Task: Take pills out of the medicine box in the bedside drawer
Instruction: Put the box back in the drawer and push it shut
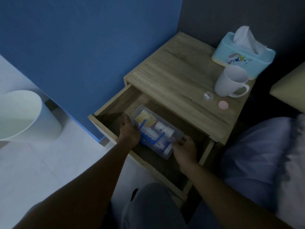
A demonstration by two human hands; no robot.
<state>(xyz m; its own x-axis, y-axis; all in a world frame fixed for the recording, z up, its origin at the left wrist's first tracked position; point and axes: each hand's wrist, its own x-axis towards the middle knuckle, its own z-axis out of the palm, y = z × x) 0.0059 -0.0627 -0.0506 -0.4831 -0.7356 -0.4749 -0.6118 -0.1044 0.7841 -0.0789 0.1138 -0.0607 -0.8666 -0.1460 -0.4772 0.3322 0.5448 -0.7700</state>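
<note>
The bedside drawer (pixel 113 103) is pulled open. Inside it sits a clear plastic medicine box (pixel 177 132) with a blue handle, holding a yellow packet, a white bottle and other packs. My left hand (pixel 129 129) grips the box's left end. On the box's right end, my right hand (pixel 185 150) is closed over the near corner. On the nightstand top lie a small clear round cap with white pills in it (pixel 208 96) and a pink round lid (pixel 223 105).
A white mug (pixel 231 81) and a light blue tissue box (pixel 242 54) stand on the wooden nightstand top (pixel 175 76). A white bin (pixel 24 116) stands on the floor at left. Bedding (pixel 264 156) lies at right. My knee is below the drawer.
</note>
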